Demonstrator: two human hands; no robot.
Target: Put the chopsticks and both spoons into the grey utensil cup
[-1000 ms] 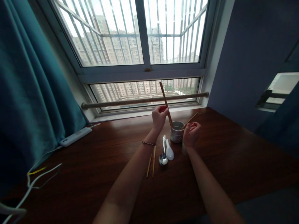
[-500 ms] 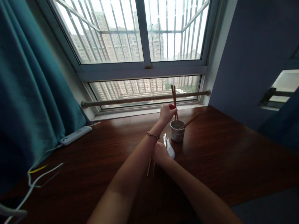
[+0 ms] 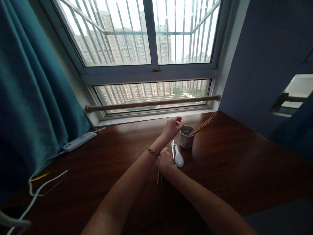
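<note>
Beside the grey cup [image 3: 187, 142] hovers the left hand [image 3: 172, 128].

The surface [image 3: 227, 169] is glossy, reddish-brown wood grain. On it stands a round grey cup with pale markings [image 3: 187, 142]. Just left of the cup, on its near side, lie a glossy white spoon [image 3: 179, 160], then silver metal cutlery [image 3: 173, 147], partly hidden, then slim brown wooden chopsticks [image 3: 158, 178], mostly hidden. Well left of the cup lies a long white plastic bar [image 3: 79, 142].
</note>
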